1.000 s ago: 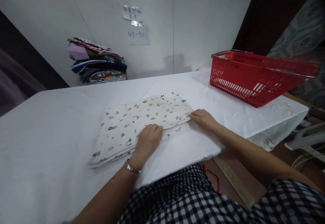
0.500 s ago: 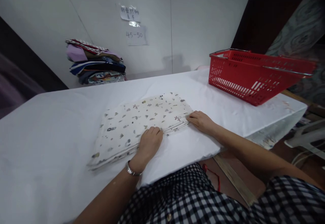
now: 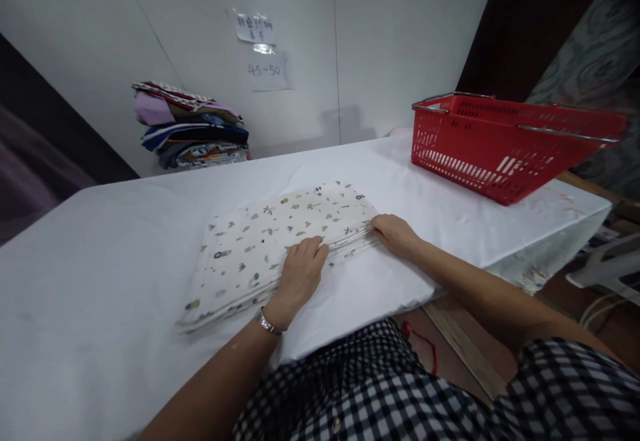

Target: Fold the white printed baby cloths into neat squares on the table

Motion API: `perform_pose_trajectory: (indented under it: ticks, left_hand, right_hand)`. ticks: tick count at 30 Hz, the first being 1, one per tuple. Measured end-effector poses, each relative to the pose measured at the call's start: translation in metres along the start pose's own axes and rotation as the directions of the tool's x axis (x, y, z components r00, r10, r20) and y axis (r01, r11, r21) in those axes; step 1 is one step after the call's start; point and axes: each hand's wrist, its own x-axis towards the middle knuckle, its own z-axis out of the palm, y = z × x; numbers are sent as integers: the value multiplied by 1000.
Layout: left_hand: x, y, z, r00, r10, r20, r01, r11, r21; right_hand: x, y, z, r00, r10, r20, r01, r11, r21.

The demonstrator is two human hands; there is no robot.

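A folded white cloth (image 3: 265, 247) printed with small leaf and pebble shapes lies flat on the table, its several layers showing along the near edge. My left hand (image 3: 303, 271), a silver watch on its wrist, grips that edge around its middle, fingers curled over the top layer. At the right end, my right hand (image 3: 395, 235) pinches the near corner between thumb and fingers. The thumb tips are partly hidden by the hands and the fabric.
White fabric covers the table (image 3: 120, 241). A red plastic basket (image 3: 500, 151) with metal handles stands at the back right. Folded textiles (image 3: 195, 127) are piled beyond the far left edge, by a wall with paper signs (image 3: 267, 71). A white stool (image 3: 607, 267) is at lower right.
My left hand has shifted slightly right and up along the near edge, its fingers further over the cloth. The right hand stays at the corner, its fingers gathered a little closer.
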Motion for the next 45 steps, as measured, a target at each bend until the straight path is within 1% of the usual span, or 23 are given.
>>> perform_pose_trajectory:
  ticks: [3, 5, 10, 15, 17, 22, 27, 29, 32, 34, 37, 39, 42, 45]
  left_hand:
    - [8, 9, 4, 984, 176, 26, -175, 984, -45]
    - [17, 16, 7, 974, 221, 54, -218, 975, -46]
    - [35, 27, 17, 986, 154, 60, -152, 988, -31]
    - [39, 29, 20, 992, 73, 99, -62, 993, -104]
    - [40, 29, 19, 993, 57, 101, -44, 992, -118]
    - [44, 30, 18, 991, 81, 106, -68, 990, -121]
    - [48, 35, 23, 982, 164, 98, -158, 985, -65]
    - [48, 37, 23, 982, 171, 76, -167, 984, -59]
    - [45, 40, 19, 984, 175, 26, -172, 980, -97]
    - [40, 42, 16, 982, 187, 24, -183, 976, -119]
    - [34, 45, 16, 983, 178, 51, -170, 976, -137]
    - [30, 46, 18, 985, 168, 48, -160, 976, -149]
    - [28, 46, 20, 989, 150, -3, -148, 975, -168]
    - [29, 46, 21, 996, 67, -55, -78, 973, -217]
  right_hand:
    - [0, 0, 2, 999, -49, -25, 50, 998, 47]
    - [0, 0, 3, 997, -71, -40, 73, 996, 59]
    - [-2, 2, 8, 992, -87, -95, 96, 991, 93]
    - [-5, 5, 12, 988, -94, -120, 109, 986, 126]
    - [-6, 6, 13, 987, -98, -126, 115, 984, 136]
    - [-7, 6, 12, 986, -101, -134, 121, 982, 147]
    - [-9, 5, 10, 983, -117, -144, 140, 978, 156]
    - [-10, 5, 11, 981, -117, -151, 141, 978, 154]
    - [-11, 6, 12, 974, -133, -185, 164, 973, 162]
    - [-12, 7, 13, 966, -155, -206, 190, 968, 166]
    - [-13, 9, 13, 960, -182, -214, 221, 960, 171]
    - [-16, 10, 11, 959, -192, -211, 232, 956, 183]
    - [-24, 11, 7, 957, -199, -210, 240, 951, 195]
    - [-32, 12, 2, 954, -214, -208, 254, 948, 193]
